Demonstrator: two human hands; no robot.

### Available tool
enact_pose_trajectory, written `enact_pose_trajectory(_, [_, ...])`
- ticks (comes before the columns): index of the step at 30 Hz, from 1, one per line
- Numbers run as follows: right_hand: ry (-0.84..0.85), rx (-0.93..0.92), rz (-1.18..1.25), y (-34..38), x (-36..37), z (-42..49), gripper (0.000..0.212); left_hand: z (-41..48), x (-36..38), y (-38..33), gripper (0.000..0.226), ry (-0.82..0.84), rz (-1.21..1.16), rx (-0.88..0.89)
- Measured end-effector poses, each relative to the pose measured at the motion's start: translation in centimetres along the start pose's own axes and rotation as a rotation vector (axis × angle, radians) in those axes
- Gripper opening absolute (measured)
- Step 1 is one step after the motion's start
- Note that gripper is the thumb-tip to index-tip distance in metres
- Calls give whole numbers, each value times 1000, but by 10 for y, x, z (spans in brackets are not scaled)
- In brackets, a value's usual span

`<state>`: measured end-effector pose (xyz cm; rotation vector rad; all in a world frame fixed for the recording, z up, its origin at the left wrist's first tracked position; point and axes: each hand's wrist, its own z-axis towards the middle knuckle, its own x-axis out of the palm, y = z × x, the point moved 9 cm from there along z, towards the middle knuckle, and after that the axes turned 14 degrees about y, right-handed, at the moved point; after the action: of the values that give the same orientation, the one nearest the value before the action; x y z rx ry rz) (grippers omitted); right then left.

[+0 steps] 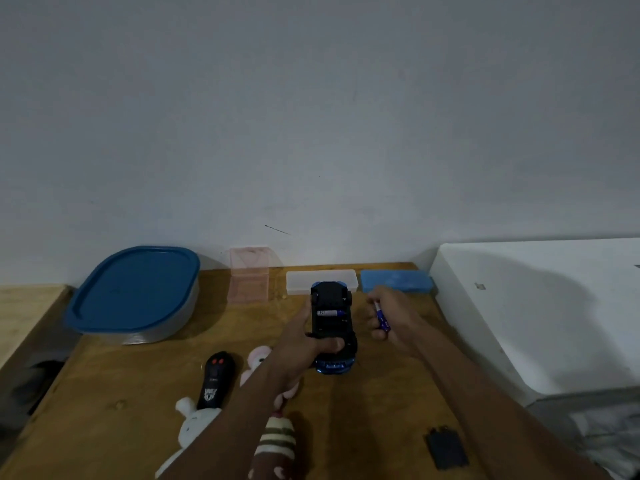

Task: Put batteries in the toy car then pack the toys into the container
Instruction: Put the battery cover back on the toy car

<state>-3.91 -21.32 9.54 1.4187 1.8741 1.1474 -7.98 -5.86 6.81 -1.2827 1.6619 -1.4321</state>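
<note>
Toy car (333, 323) upturned, clasped by left grip (300, 344) | right grip (393, 320) pinches battery (382, 318) | plush (258, 358) part-hidden

left arm: being held stretched forward | left hand (301, 336): being clamped round car (331, 318), thumb laid across it | right arm: being held forward | right hand (391, 318): being curled round battery (381, 318)

A plain pale grey wall (311, 116) fills the far half of the view, bare but for a short dark streak (278, 230) low down. A brown wooden table (363, 410) stands against it. A lighter wooden surface (20, 317) lies to the left. A white block of furniture (536, 306) is just beside the table on the right, with crumpled grey cloth (588, 427) nearer. The light is dim and soft.
</note>
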Motion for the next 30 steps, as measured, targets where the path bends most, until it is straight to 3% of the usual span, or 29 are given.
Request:
enact_pose_trajectory(3, [61,-52,-167,11,5,-11,20,3,3,2,77,11,-19,-20])
enact_pose_trajectory(6, [3,-86,-410,22,2,-17,24,7,5,5,83,22,-22,-48])
enact_pose_trajectory(9, [-12,-117,-336,24,-1,-17,23,9,5,6,91,25,-31,-71])
enact_pose_trajectory(18, [-47,-178,-388,39,0,-11,20,7,-3,-6,86,36,-26,-29])
enact_pose_trajectory(22, [-20,-129,-207,36,4,-2,27,6,-8,-9,85,36,-8,-20])
enact_pose_trajectory(30, [63,-224,-400,49,27,-2,13,-5,-16,-12,81,11,-15,-13])
